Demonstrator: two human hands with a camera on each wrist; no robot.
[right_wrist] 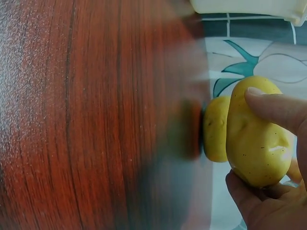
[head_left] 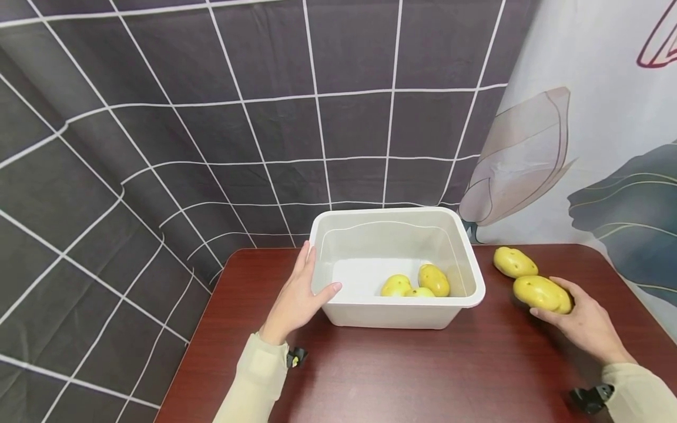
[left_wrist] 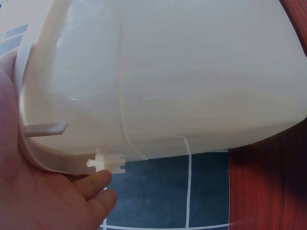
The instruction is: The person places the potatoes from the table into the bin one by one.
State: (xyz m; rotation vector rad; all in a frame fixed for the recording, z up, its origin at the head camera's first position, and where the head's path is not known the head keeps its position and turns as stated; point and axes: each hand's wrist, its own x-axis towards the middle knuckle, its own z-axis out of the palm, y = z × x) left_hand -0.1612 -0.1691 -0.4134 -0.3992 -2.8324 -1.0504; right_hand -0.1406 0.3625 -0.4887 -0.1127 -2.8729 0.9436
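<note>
A white plastic bin (head_left: 402,315) stands on the table, with several yellow potatoes (head_left: 433,280) at the right end of its floor. My left hand (head_left: 296,299) holds the bin's near left corner, thumb over the rim and fingers along the outside of the left wall. In the left wrist view, the fingertips (left_wrist: 103,184) show below the rim. To the right of the bin, my right hand (head_left: 589,323) grips a yellow potato (right_wrist: 259,139) between thumb and fingers. Just beyond the gripped potato lies another potato (head_left: 514,262) on the table.
The dark red wooden table (head_left: 402,376) ends just behind the bin. A dark cloth with a white grid (head_left: 275,135) hangs behind and to the left. A pale curtain with leaf prints (head_left: 597,129) hangs at the right.
</note>
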